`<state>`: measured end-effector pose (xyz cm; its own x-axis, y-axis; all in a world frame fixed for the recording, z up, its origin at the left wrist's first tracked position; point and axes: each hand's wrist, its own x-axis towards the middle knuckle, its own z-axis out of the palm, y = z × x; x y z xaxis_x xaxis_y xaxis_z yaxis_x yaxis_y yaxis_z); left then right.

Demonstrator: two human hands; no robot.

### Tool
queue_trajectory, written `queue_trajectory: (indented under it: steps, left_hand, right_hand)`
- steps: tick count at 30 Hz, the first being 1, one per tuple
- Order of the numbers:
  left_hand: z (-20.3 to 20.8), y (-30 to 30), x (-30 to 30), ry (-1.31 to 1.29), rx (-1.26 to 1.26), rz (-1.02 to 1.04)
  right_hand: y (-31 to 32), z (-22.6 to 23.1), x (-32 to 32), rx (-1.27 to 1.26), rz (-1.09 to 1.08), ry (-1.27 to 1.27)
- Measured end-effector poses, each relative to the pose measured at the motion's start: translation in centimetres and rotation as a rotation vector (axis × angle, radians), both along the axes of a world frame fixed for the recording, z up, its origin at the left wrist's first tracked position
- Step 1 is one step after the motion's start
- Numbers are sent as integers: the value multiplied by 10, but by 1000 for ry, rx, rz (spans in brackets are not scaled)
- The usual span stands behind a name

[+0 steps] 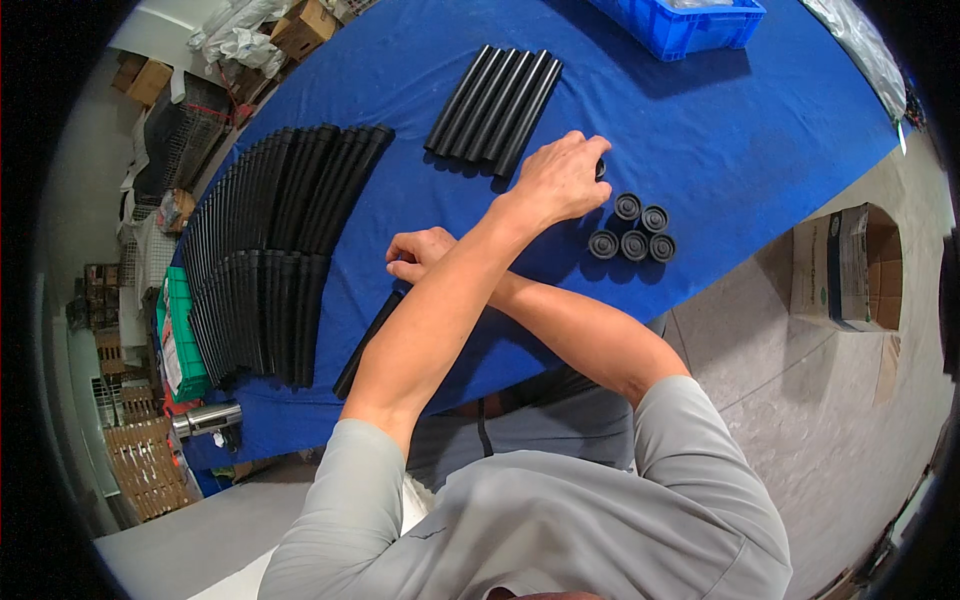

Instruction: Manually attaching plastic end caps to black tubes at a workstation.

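Note:
My forearms cross, the left one over the right. My left hand (562, 178) reaches to the far right, its fingers closed on a small round black cap (600, 169), which is partly hidden. Beside it, several similar round black end caps (632, 244) stand in a cluster on the blue cloth. My right hand (424, 252) is on the left, fingers curled at the upper end of a black tube (366, 345) that slants toward me; the left forearm partly hides this grip. Beyond my left hand, several black tubes (490, 105) lie side by side, slightly angled.
Two long rows of black tubes (285, 190) fill the table's left side. A green crate (180, 335) stands beside them, near a shiny metal cylinder (207, 420). At the far edge is a blue plastic bin (690, 30). An open cardboard box (850, 268) sits on the floor to the right.

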<state>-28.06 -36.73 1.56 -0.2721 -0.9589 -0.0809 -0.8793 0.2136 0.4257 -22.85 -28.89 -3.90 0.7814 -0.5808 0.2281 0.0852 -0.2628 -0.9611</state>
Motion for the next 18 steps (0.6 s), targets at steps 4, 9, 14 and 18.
queue_trajectory:
  steps: [4, 9, 14, 18]
  left_hand:
    - [19, 20, 5, -49, 7, 53]
    - [14, 29, 17, -20, 35, 89]
    - [27, 67, 48, 68, -288, 190]
    - [47, 90, 113, 151, -461, 457]
  right_hand:
    - [0, -2, 1, -15, -15, 5]
    - [2, -3, 6, 1, 11, -14]
    - [4, -7, 1, -133, -57, -102]
    - [4, -26, 7, -146, -66, -278]
